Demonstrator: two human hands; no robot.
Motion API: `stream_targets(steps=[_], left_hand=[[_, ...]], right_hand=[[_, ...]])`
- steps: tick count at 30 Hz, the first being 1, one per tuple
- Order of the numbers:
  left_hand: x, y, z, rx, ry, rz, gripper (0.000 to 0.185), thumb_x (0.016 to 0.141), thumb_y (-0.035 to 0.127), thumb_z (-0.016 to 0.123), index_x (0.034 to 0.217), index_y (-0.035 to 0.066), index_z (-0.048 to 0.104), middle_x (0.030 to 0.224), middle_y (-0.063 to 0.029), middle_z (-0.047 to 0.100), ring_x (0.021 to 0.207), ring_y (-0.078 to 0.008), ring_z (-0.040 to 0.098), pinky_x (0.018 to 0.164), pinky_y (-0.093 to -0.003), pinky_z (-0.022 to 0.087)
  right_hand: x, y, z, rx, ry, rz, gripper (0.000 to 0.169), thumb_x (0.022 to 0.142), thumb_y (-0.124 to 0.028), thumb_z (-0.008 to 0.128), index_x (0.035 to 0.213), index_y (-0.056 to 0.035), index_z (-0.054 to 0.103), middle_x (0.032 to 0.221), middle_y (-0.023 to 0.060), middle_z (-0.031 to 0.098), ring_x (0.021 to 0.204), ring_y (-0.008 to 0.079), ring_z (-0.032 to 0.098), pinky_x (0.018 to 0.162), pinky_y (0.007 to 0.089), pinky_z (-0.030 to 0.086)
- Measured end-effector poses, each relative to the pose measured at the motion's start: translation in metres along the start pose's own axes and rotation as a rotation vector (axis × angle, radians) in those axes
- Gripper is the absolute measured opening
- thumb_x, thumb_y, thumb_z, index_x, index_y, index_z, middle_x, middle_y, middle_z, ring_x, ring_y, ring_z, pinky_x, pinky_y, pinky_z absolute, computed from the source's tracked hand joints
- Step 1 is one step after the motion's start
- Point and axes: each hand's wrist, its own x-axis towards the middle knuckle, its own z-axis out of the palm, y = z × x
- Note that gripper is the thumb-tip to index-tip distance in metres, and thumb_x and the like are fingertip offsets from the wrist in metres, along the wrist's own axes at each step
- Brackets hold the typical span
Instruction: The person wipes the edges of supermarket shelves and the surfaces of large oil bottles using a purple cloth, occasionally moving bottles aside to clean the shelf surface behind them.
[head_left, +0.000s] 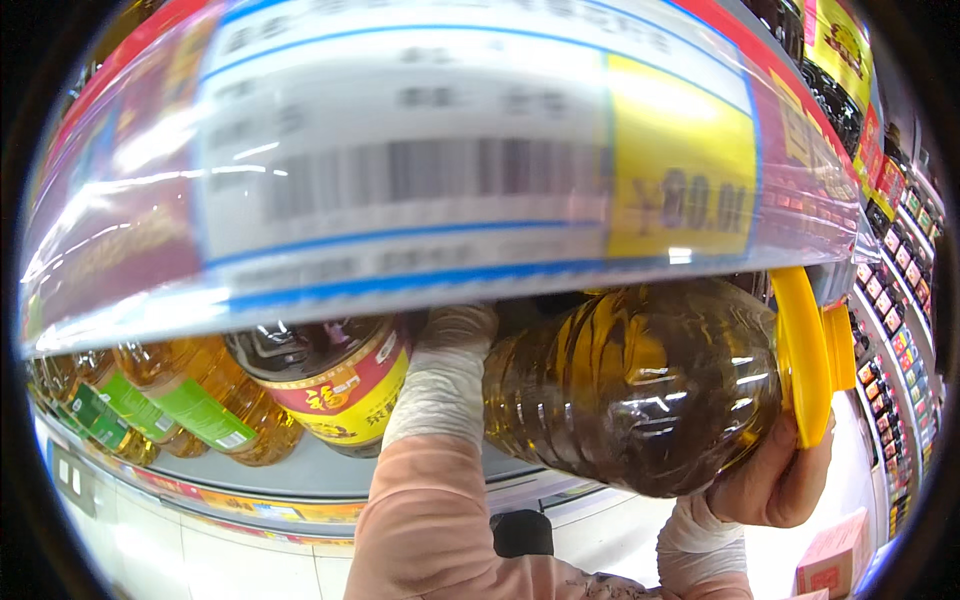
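Observation:
My right hand (780, 480) grips the yellow plastic handle (799, 360) of a large clear bottle of golden-brown cooking oil (645, 390), which lies tilted on its side with its yellow cap to the right. My left arm, in a pink sleeve with a white cuff (442, 390), reaches up under a shelf-edge price label (405, 165). That label hides my left hand. Left of the cuff stands a dark oil bottle with a red and yellow label (337, 397).
Bottles of amber oil with green labels (202, 412) stand on the grey shelf (322, 472) at left. The price label's clear holder spans the top, very near the camera. Stocked shelves (892, 330) line the right side. A pink carton (832, 555) is at lower right.

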Motion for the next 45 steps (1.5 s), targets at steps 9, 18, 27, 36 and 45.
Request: stream_targets(steps=[9,18,27,36,45], left_hand=[[-0.011,0.034,-0.014,-0.038,-0.070,0.151,0.036,0.089,0.023,0.050,0.123,0.014,0.060,0.127,-0.0129,0.057,0.117,-0.0323,0.053,0.102,-0.0448,0.039],[-0.019,-0.046,-0.011,0.032,0.011,-0.334,0.036,0.091,0.025,0.049,0.123,0.014,0.061,0.127,-0.0129,0.057,0.117,-0.0317,0.054,0.102,-0.0448,0.039],[-0.045,-0.053,-0.005,0.049,-0.015,-0.547,0.036,0.092,0.028,0.049,0.122,0.014,0.061,0.127,-0.0130,0.057,0.117,-0.0312,0.054,0.101,-0.0448,0.039],[-0.060,0.016,-0.049,0.077,-0.247,-0.057,0.036,0.090,0.029,0.052,0.119,0.012,0.063,0.127,-0.0131,0.057,0.117,-0.0303,0.054,0.100,-0.0439,0.040],[-0.085,0.016,-0.065,0.126,-0.368,-0.015,0.031,0.081,0.026,0.059,0.106,0.008,0.067,0.114,-0.0146,0.061,0.105,-0.0314,0.058,0.088,-0.0416,0.046]], right_hand=[[-0.022,0.021,0.002,0.207,0.215,0.146,0.025,0.095,-0.003,0.047,0.112,0.0117,0.058,0.107,0.0225,0.064,0.092,0.0274,0.065,0.084,0.0358,0.054],[-0.001,0.011,0.004,0.013,-0.010,0.092,0.024,0.091,-0.009,0.053,0.108,0.0065,0.060,0.105,0.0233,0.064,0.088,0.0348,0.062,0.081,0.0392,0.050],[0.009,0.021,-0.002,0.103,-0.056,-0.136,0.033,0.088,0.000,0.057,0.120,-0.0027,0.051,0.104,0.0231,0.064,0.082,0.0339,0.063,0.075,0.0414,0.053],[-0.010,0.036,0.006,0.284,0.141,-0.080,0.019,0.089,-0.003,0.054,0.106,0.0025,0.060,0.101,0.0230,0.061,0.081,0.0354,0.061,0.070,0.0409,0.050],[-0.002,0.042,-0.011,0.431,-0.062,-0.065,0.026,0.088,0.001,0.054,0.114,-0.0023,0.057,0.110,0.0234,0.061,0.081,0.0280,0.060,0.069,0.0344,0.051]])
